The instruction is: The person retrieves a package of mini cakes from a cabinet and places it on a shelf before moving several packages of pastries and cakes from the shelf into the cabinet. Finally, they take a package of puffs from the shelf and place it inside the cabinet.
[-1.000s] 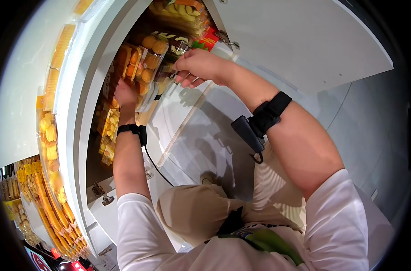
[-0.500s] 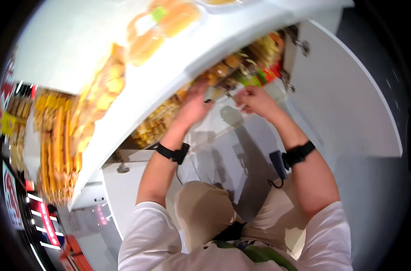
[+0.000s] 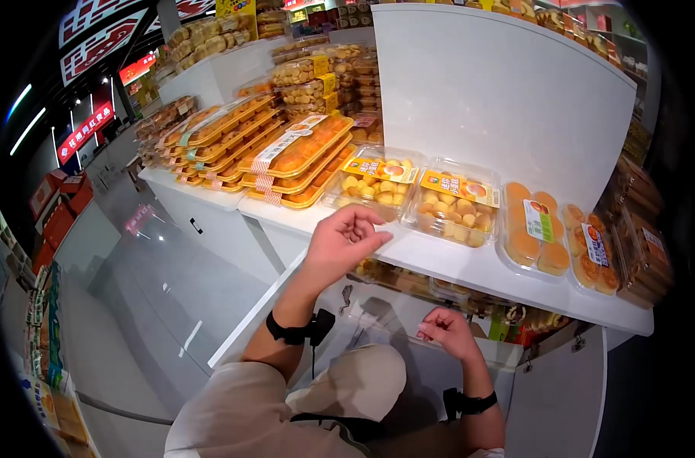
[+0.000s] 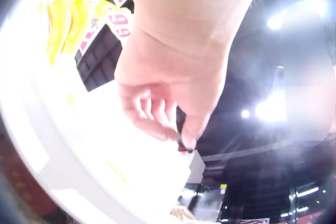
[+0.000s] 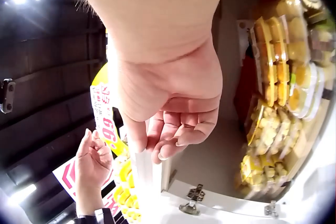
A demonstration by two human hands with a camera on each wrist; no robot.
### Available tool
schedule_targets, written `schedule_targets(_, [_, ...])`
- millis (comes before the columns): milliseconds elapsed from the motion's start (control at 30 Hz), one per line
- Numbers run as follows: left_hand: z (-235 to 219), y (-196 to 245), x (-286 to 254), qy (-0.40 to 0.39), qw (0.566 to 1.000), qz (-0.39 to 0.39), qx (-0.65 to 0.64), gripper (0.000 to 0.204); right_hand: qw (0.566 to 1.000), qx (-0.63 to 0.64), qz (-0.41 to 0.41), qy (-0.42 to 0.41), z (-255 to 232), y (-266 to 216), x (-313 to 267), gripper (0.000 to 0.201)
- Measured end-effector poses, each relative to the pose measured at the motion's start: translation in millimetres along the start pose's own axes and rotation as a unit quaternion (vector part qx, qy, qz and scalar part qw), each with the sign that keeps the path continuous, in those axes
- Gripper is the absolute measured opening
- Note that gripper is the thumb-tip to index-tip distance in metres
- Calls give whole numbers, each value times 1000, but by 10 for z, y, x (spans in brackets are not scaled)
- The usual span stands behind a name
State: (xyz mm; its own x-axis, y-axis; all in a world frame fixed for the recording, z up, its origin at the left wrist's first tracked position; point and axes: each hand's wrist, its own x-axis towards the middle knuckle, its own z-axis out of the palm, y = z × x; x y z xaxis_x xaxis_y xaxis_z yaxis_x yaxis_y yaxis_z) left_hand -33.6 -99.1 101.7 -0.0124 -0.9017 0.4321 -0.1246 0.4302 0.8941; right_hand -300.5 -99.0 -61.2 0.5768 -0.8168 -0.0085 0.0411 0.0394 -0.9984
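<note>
In the head view the left hand (image 3: 340,246) is raised before the counter edge, fingers loosely bent and holding nothing, near a clear box of small round cakes (image 3: 374,183). A second such box (image 3: 454,202) lies to its right. The right hand (image 3: 448,333) hangs lower, by the cabinet below the counter, with loosely curled, empty fingers. In the left wrist view the left hand (image 4: 168,87) has thumb and fingertips close together. The right wrist view shows the right hand (image 5: 170,98) relaxed, beside stacked packages (image 5: 270,61) inside the cabinet.
Orange trays of pastry (image 3: 302,153) are stacked at the counter's left. A box of round buns (image 3: 537,229) and further packs lie to the right. Below stands an opened cabinet door (image 3: 561,397). An upright white panel (image 3: 500,99) rises behind the boxes.
The head view has swung up from the cabinet interior to the countertop and shop. The left hand has come out of the cabinet and up to the counter edge; the right stays low before the cabinet.
</note>
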Motion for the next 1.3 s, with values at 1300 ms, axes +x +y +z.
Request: schedule_targets(1300, [-1054,-242,367,199,757,275,558,61,987,86,-136,15,471,-579,301,13])
